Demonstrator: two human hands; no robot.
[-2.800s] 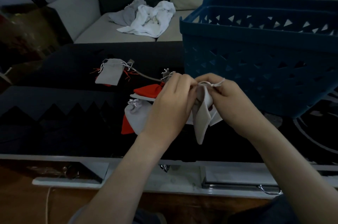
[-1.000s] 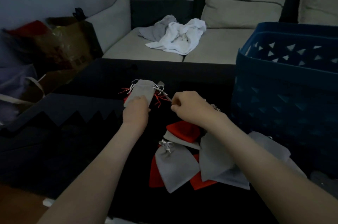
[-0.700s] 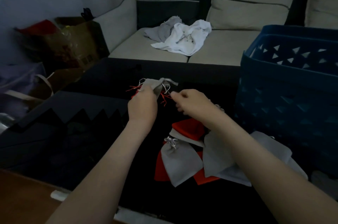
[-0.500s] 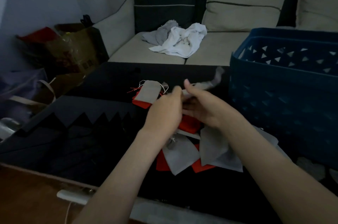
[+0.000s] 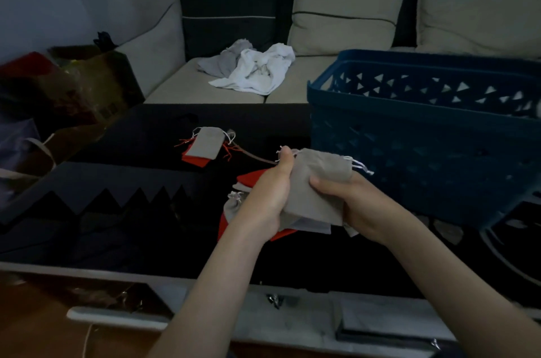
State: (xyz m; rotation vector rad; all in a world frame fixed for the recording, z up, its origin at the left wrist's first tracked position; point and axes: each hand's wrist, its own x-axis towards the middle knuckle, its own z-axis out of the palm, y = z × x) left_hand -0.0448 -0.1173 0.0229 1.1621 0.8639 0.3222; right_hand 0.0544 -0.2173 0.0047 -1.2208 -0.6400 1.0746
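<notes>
The basket (image 5: 424, 135) stands at the right of the table (image 5: 140, 176), just beside the hands. A stack (image 5: 205, 147) of pouches lies far-left, and a loose pile (image 5: 231, 208) sits under the wrists. The grey pouch (image 5: 319, 179) is held above the pile, its long axis slanting up-right and its mouth toward the basket. The left hand (image 5: 272, 193) grips its left edge, and the right hand (image 5: 357, 205) pinches it from beneath. The stack is nearer the left hand, with nothing between

Bare hands and forearms, seen from above

The left hand (image 5: 269, 193) and right hand (image 5: 351, 199) are bare; the left forearm (image 5: 210, 284) and right forearm (image 5: 439, 264) show uncovered skin down to the frame's lower edge.
</notes>
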